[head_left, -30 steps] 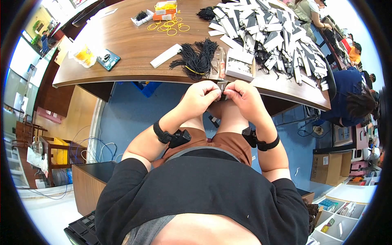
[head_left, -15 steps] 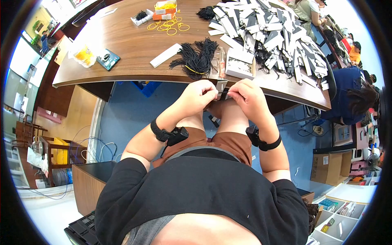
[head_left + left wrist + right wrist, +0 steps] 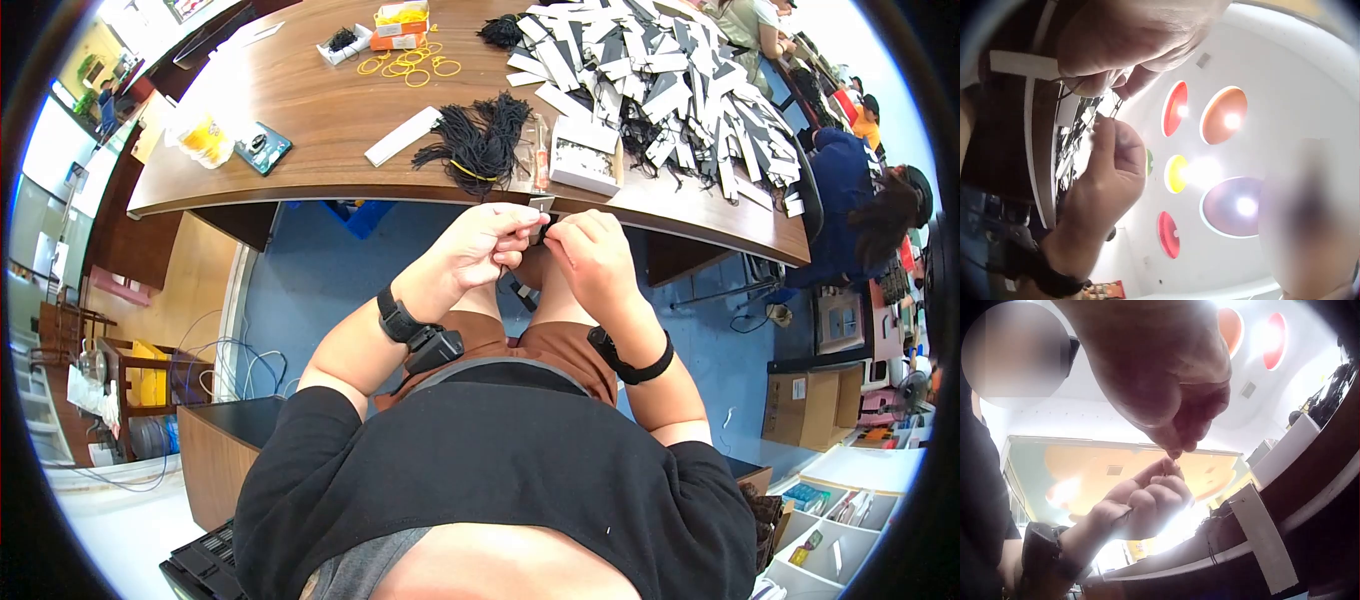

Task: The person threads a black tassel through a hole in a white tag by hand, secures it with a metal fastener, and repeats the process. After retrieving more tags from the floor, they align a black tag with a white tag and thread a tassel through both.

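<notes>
Both hands are raised above my lap, just below the front edge of the wooden table (image 3: 330,110). My left hand (image 3: 490,240) and right hand (image 3: 590,250) are close together, fingers curled, each pinching a thin black string (image 3: 1113,106). In the right wrist view the fingertips (image 3: 1174,452) of my right hand meet those of my left hand (image 3: 1144,503). A small white tag (image 3: 543,205) shows between the hands at the table edge. It also appears in the wrist views as a pale tag (image 3: 1260,544). Which hand holds it is unclear.
On the table lie a bundle of black strings (image 3: 482,140), a big pile of black and white tags (image 3: 660,80), a small box (image 3: 585,160), a white strip (image 3: 403,135) and yellow rubber bands (image 3: 415,65). Other people (image 3: 880,220) sit at the right.
Both hands have shifted slightly left and closer together, the right hand dropping a little. The pinch on the string stays. The person at the right has moved.
</notes>
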Demonstrator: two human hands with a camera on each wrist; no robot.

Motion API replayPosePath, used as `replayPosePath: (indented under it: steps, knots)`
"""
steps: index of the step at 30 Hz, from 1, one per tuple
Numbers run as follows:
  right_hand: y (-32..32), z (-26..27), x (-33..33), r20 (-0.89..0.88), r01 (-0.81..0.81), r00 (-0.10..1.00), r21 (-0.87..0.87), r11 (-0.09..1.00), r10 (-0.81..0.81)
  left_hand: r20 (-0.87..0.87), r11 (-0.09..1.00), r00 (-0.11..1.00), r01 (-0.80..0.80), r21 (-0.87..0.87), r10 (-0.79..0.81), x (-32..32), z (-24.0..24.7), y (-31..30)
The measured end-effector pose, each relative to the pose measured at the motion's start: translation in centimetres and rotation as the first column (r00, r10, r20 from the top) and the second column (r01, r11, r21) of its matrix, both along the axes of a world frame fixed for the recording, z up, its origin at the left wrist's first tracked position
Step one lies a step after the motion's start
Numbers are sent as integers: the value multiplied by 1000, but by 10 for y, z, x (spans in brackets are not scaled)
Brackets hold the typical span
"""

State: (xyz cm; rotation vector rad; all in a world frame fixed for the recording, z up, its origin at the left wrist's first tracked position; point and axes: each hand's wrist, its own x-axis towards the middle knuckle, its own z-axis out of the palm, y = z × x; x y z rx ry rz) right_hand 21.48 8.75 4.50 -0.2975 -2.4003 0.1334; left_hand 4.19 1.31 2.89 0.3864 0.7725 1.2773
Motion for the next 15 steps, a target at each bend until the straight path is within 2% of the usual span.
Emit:
replayPosePath:
  steps: [3, 6, 7, 12, 15]
  knots:
    - [1, 7, -1, 5, -69, 998, -6, 998, 69, -412, 990, 908, -14, 137, 70, 3, -6, -3]
    - [7, 8, -1, -51, -90, 995, -80, 993, 86, -629, 920, 721, -26, 392, 289, 7, -13, -5]
    - [8, 7, 0, -75, -91, 994, -115, 989, 82, -631, 912, 715, -21, 409, 300, 8, -13, -6]
    - [5, 12, -3, -153, -77, 986, -34, 996, 71, -591, 878, 718, -58, 475, 367, 13, -9, -9]
    - [1, 12, -4, -186, -80, 979, 5, 997, 79, -293, 982, 948, -76, 174, 125, 6, 6, -13]
